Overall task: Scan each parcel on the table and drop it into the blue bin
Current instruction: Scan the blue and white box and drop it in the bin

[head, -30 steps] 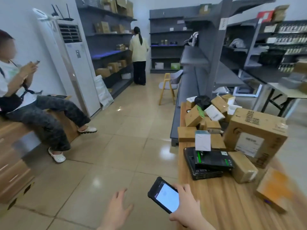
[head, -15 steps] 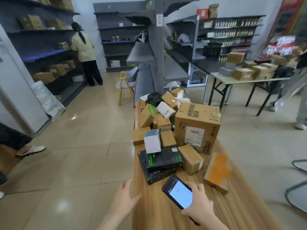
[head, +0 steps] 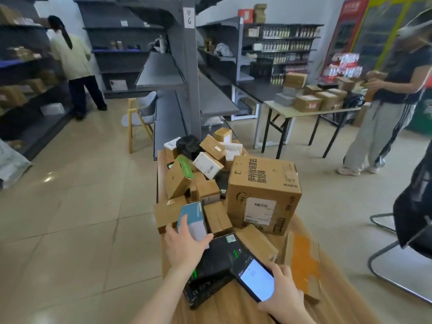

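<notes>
A wooden table (head: 350, 300) carries a pile of parcels. My left hand (head: 184, 246) grips a small white box with a blue top (head: 192, 220), which stands on black flat boxes (head: 217, 260). My right hand (head: 280, 291) holds a handheld scanner (head: 253, 278) with its screen lit, low over the table just right of the black boxes. A large brown carton (head: 264, 195) stands behind, with several small cardboard parcels (head: 205, 164) heaped further back. An orange-taped flat parcel (head: 302, 263) lies at the right. No blue bin is in view.
Grey shelving (head: 177, 73) rises behind the table. A person (head: 385, 106) stands at the right by a folding table (head: 304, 108) stacked with boxes. Another person (head: 74, 64) stands at the far left shelves. A chair (head: 140, 115) stands on the tiled floor.
My view has swung right toward the table. My left hand moved up from the table's edge and took hold of the white-and-blue box. The scanner stays in my right hand.
</notes>
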{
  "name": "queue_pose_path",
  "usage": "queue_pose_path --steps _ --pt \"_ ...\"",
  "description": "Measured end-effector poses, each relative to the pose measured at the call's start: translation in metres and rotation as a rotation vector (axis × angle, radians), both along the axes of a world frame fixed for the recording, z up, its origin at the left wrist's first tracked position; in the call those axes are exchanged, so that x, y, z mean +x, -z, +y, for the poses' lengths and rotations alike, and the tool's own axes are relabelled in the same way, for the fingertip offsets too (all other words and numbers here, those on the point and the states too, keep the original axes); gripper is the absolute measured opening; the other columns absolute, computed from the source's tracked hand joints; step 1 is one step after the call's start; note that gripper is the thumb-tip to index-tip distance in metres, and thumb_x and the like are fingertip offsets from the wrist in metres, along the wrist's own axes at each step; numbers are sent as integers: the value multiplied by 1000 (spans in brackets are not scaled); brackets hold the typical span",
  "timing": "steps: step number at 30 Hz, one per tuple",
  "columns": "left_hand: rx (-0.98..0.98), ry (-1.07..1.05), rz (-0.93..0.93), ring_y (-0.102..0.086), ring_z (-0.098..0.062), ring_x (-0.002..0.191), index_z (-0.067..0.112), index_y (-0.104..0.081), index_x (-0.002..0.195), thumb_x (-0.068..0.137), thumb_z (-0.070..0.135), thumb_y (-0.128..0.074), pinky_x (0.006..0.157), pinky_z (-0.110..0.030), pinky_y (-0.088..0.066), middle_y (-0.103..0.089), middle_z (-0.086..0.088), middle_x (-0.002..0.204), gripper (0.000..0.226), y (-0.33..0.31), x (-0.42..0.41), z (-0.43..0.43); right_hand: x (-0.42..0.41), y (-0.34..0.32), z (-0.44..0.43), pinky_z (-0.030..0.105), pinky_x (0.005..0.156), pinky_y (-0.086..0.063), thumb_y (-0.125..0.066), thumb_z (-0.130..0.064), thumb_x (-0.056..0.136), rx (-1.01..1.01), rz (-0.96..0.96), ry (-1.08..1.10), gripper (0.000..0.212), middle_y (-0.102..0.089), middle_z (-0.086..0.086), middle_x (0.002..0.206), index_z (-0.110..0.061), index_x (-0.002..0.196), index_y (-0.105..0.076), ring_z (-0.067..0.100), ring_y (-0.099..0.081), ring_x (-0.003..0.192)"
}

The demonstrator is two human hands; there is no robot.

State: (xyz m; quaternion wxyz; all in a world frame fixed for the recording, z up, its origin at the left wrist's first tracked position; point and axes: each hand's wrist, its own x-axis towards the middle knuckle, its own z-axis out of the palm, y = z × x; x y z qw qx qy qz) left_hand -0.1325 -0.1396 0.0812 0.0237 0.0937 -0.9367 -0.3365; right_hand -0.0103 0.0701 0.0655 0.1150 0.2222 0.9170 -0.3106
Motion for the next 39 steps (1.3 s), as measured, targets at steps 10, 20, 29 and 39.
queue_pose_path --steps 10,20,29,39 --pt "-10 -23 -34 -46 -24 113 26 -32 145 77 61 -67 85 -31 -46 -39 -8 126 84 20 -36 3 -40 15 -2 48 112 -31 -77 -48 54 -2 -90 22 97 -26 -8 138 -43 133 -20 16 -27 130" --pt "281 -157 168 -49 -16 105 41 -41 135 66 53 -82 80 -28 -45 -36 4 114 81 12 39 -23 -21 6 23 48 108 -36 -80 -50 52 -38 14 -163 100 -23 -5 145 -40 133 -23 19 -25 134" --pt "361 -385 233 -53 -16 110 33 -49 133 71 35 -84 88 -31 -47 -44 5 122 72 30 212 -4 46 10 63 40 96 -43 -80 -41 50 -24 29 -386 97 -30 -10 115 -36 134 -31 6 -35 102" --pt "435 -482 182 -56 -10 104 24 -54 117 77 9 -76 67 -19 -52 -48 4 110 48 94 330 15 96 35 68 42 96 -41 -82 -42 50 35 -84 -438 100 -31 -7 124 -31 135 -31 8 -35 101"
